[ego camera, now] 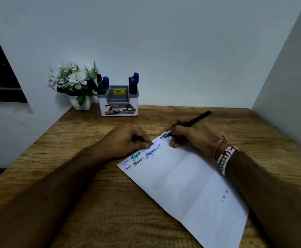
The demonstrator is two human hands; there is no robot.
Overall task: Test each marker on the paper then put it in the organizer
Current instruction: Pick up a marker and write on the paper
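Paper [190, 185] lies slantwise on the wooden worktop [74, 176], its near corner running off the bottom of view, a forearm on either side. The right hand [187, 135] has its grip closed round a black marker [194, 120], blue tip touching the sheet's far corner. The left hand [128, 140] rests at the sheet's left edge, grip curled on a small dark object [137, 138]. Bare wood separates the hands from the organizer [118, 108] at the back wall, just beside a flower pot [82, 103]. Another wall hems the worktop's right side.
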